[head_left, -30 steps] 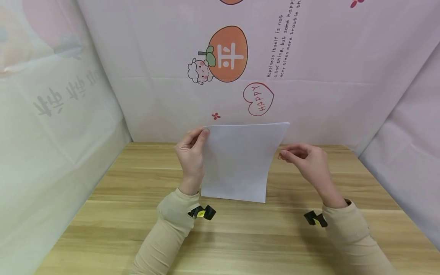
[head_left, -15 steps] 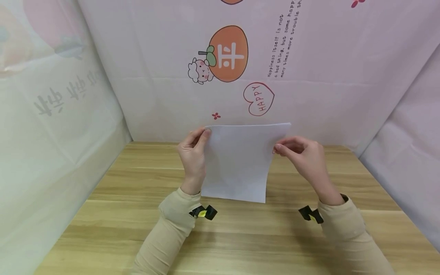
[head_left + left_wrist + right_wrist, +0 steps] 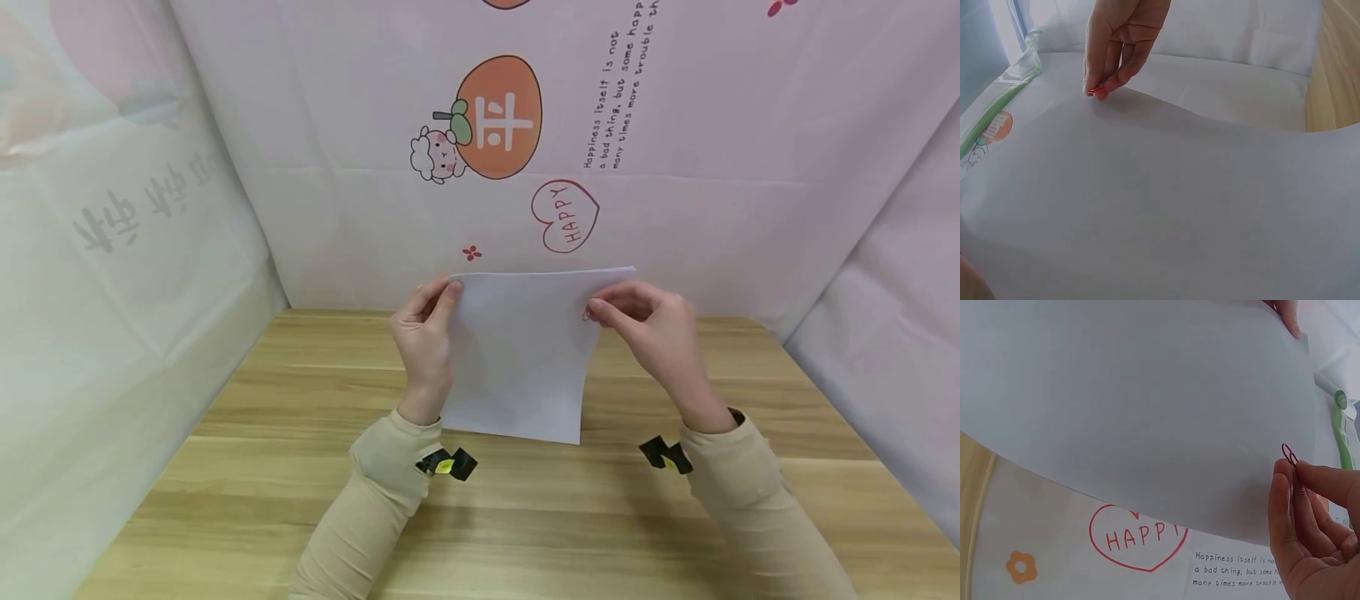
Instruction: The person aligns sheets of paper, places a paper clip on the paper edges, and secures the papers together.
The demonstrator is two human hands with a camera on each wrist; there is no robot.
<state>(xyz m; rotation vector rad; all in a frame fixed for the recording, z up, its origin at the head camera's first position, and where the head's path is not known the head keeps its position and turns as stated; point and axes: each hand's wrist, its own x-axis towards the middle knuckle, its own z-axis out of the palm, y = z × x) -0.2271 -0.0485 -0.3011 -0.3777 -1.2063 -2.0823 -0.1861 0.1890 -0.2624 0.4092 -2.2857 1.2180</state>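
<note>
A white sheet of paper hangs upright over the table, slightly bowed. My left hand pinches its upper left corner between thumb and fingers. In my right hand, thumb and fingertips pinch a small red paper clip, its looped end sticking out past the fingertips. That hand overlaps the sheet's right edge near the top in the head view. From the left wrist, the right hand shows at the far edge of the paper, the clip a thin red spot at the fingertips.
The wooden table spreads beneath both arms. A white printed cloth with an orange fruit drawing and a red HAPPY heart stands behind it. More white cloth hangs along the left and right sides.
My right hand has moved left and up with the paper clip, from beside the sheet's right edge to overlapping it. The left hand and paper have shifted very slightly right.
</note>
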